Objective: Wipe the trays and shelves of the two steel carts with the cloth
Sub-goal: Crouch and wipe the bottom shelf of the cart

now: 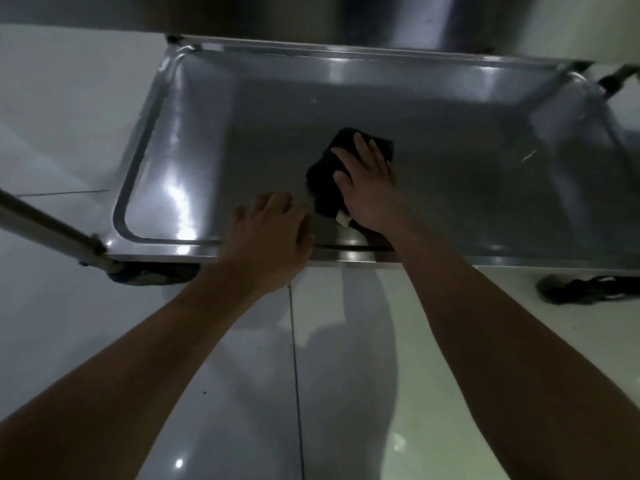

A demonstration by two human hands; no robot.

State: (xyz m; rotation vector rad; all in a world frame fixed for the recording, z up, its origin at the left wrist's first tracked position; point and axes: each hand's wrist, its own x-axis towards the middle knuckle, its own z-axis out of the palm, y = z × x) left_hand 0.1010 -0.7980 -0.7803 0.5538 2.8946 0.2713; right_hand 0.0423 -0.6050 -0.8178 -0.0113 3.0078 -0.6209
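Looking down past two bare forearms to a glossy pale tiled floor (104, 323), which takes up the nearest part of the view; one dark grout line runs up toward the cart. Two dark casters show under the cart's near edge, one at the near-left corner (152, 273), one at the right (578, 289).

Left hand (268, 233) rests on the near rim of the steel tray (180, 250). Fingers lie spread and only slightly bent over the rim; nothing held in them.

Just beyond, inside the tray, right hand (367, 188) lies palm-down on the dark cloth (323, 178). Fingers straight and splayed, pressing the cloth flat to the tray floor, not curled round it. Cloth is bunched, sits near the middle of the tray toward the near side, and pokes out left of and beyond the hand. A small pale tag (343, 220) shows at its near edge.

Tray is a shallow rectangular pan with rounded corners and a raised lip. Contents: the cloth only. Bright glare on the left part of the floor.

A steel tube (45, 220) slants from the near-left corner toward the left edge of view. Farther back, above the tray's far rim, a blurred brushed-steel surface (381, 19); cannot tell what it is.
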